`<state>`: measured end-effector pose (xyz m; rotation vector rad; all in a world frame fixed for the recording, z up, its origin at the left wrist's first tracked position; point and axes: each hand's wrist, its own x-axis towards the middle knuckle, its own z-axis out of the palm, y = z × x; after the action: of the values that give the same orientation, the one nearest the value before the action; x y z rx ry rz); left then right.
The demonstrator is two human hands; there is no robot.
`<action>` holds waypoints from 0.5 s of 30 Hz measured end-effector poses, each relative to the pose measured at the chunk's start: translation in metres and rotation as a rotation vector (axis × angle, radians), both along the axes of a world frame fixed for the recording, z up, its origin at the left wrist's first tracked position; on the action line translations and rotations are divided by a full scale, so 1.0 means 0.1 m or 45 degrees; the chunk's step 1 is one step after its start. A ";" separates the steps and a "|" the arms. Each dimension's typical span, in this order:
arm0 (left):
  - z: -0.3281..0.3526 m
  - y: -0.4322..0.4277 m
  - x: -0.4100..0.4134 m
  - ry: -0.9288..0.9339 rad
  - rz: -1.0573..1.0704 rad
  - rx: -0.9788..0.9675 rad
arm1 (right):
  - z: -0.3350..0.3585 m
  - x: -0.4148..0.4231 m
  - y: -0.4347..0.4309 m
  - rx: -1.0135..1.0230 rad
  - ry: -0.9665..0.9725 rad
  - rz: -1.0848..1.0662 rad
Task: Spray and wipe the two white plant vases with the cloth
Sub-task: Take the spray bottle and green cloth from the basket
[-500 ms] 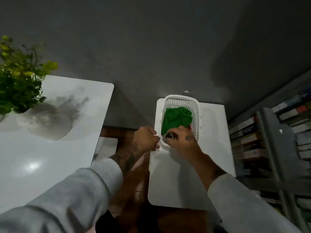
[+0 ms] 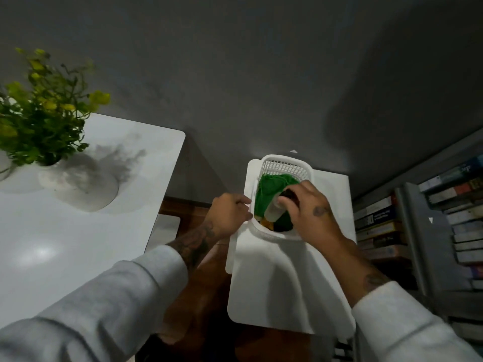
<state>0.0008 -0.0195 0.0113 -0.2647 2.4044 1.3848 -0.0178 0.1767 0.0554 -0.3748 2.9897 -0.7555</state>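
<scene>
The right hand [image 2: 311, 210] has its fingers clamped on a spray bottle [image 2: 274, 211] over the green cloth [image 2: 269, 189] in the white basket [image 2: 283, 165]. The left hand [image 2: 228, 214], fingers curled together, touches the basket's left rim. A white plant vase [image 2: 52, 178] stands far left on the left bench [image 2: 78, 244], well apart.

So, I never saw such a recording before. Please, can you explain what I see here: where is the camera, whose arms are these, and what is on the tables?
The camera is worn on a person's head and looks down, so the two arms are the person's own. The right hand reaches into a white basket on a small white table and grips a pale bottle with a dark top, probably the sprayer. A green cloth lies in the basket. The left hand rests at the basket's edge. On the larger white table to the left stands a green plant in a white vase.
</scene>
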 end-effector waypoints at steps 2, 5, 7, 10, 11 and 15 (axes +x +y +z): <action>0.11 -0.11 0.07 0.145 -0.071 0.044 | 0.24 0.03 -0.13 0.003 0.082 0.056; 0.27 -0.33 0.26 0.341 -0.121 0.086 | 0.54 0.18 -0.47 -0.049 0.149 0.130; 0.36 -0.53 0.45 0.479 -0.104 0.078 | 0.66 0.33 -0.76 -0.084 0.166 0.195; 0.46 -1.01 0.86 0.609 0.026 0.025 | 0.71 0.65 -1.35 -0.120 0.162 0.330; 0.48 -1.17 0.99 0.626 0.066 0.000 | 0.70 0.76 -1.53 -0.136 0.142 0.370; 0.38 -1.91 1.59 0.541 0.200 -0.026 | 0.52 1.17 -2.31 -0.183 0.008 0.559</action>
<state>0.1597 -0.2109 0.0498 -0.1815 2.7914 1.6229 0.0991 -0.0545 0.1071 -0.9962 2.7065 -0.9119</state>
